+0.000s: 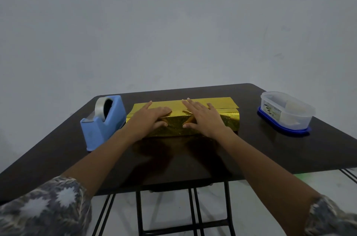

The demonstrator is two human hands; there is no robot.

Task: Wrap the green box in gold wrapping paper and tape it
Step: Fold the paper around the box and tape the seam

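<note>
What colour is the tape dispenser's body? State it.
The tape dispenser is light blue; the head view shows it.

A head-worn wide-angle view looks forward and down over the near table (193, 160), probably toward a wall (173, 23).

The gold wrapping paper (173, 128) covers the green box completely; I see no face of it. My left hand (148, 118) and right hand (204, 120) lie on the paper and hide the top surface beneath them. Right of the paper, the container (289, 120) has a label (273, 113) too small to read, and its contents are blurred. Nearer me than the paper, my sleeves (48, 206) run off the bottom edge.
</note>
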